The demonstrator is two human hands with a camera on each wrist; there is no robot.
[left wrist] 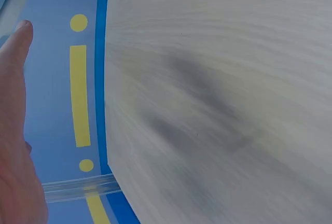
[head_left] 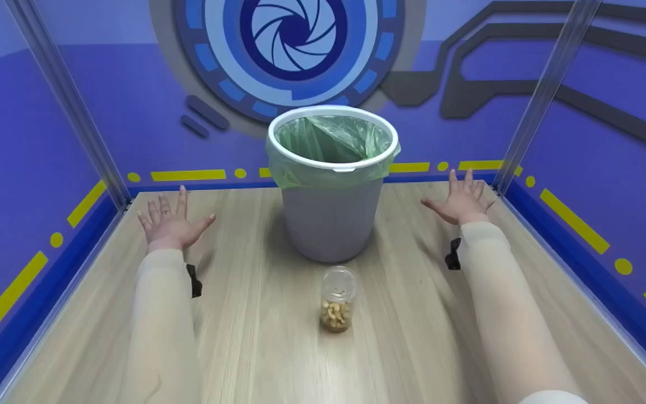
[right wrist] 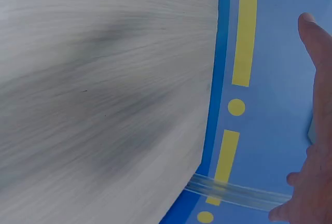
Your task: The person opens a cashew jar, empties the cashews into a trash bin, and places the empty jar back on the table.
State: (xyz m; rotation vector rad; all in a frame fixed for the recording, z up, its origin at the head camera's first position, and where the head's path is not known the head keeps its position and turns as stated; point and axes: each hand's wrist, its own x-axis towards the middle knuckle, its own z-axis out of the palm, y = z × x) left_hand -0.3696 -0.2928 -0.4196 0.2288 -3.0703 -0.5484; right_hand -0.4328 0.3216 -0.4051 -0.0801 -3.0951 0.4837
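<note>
Holds nothing in left hand (head_left: 170,226) or right hand (head_left: 462,203), with both splayed.
Sees jar (head_left: 336,303) on table (head_left: 244,359), just in front of bin (head_left: 331,219); cannot make out bin's bottom; gets both hands cut off in wrist views.

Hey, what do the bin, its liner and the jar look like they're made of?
Bin: probably plastic, grey and smooth, with an evenly moulded look. Liner: likely thin plastic film, translucent green, wrinkled and shiny. Jar: clear and smooth, its contents showing through; plastic or glass, I can't tell which.
</note>
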